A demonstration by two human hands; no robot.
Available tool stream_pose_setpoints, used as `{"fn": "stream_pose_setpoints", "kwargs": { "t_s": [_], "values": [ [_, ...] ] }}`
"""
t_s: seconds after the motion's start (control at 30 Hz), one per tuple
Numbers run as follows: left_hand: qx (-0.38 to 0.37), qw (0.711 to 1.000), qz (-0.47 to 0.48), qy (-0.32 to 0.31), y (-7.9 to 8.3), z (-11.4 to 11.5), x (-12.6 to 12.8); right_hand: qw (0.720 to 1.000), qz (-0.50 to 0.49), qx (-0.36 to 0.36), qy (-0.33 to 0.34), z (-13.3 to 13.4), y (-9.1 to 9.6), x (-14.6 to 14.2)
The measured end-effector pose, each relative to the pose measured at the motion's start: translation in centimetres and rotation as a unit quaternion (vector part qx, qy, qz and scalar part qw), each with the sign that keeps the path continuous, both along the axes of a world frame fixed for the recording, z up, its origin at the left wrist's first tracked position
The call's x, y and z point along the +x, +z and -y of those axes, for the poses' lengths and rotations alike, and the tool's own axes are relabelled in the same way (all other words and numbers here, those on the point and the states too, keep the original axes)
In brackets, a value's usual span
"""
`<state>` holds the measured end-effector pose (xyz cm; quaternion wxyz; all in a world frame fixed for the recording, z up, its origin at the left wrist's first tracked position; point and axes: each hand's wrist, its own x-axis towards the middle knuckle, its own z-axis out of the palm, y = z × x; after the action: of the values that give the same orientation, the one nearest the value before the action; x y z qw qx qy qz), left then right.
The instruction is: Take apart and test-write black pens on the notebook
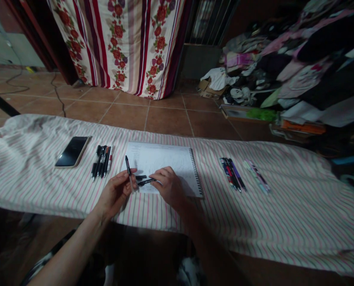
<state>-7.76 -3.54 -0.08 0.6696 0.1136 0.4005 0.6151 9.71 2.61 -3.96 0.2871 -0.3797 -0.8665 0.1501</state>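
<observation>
Between the thumb and fingers of my left hand (117, 190) is a slim pen (128, 165) with a dark upper end and a clear lower part, held nearly upright. My right hand (168, 184) pinches a black pen (146, 181) by one end, low over the page. Just behind it a second black piece (140, 177), perhaps a pen or cap, lies on the paper. Both hands are over the left and lower part of an open spiral notebook (177, 159). Faint writing covers its page, and the wire binding runs down its right side.
Left of the notebook lie a row of pens (101, 161) and a phone (72, 151). To the right are a group of dark pens (233, 174) and some pastel pens (257, 174). A striped cloth (290, 214) covers the surface. Piled clothes (284, 67) stand behind at right.
</observation>
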Motion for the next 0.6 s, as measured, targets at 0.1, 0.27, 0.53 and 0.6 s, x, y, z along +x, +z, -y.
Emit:
{"fn": "stream_pose_setpoints", "kwargs": {
  "t_s": [0.1,0.27,0.53,0.6],
  "values": [
    [-0.007,1.0,-0.002,0.01,0.14,0.0,0.03,1.0,0.015,0.003,-0.004,-0.02,-0.11,0.02],
    [-0.009,1.0,-0.005,0.011,0.19,-0.09,0.1,1.0,0.018,-0.003,-0.001,-0.03,-0.17,0.06],
    [0.011,0.998,-0.06,-0.008,-0.3,-0.12,0.56,1.0,0.011,-0.007,0.003,-0.07,0.0,0.17],
    [0.017,0.997,-0.074,-0.01,-0.4,-0.07,0.73,1.0,0.009,-0.002,0.003,-0.11,-0.04,0.19]
  ]
}}
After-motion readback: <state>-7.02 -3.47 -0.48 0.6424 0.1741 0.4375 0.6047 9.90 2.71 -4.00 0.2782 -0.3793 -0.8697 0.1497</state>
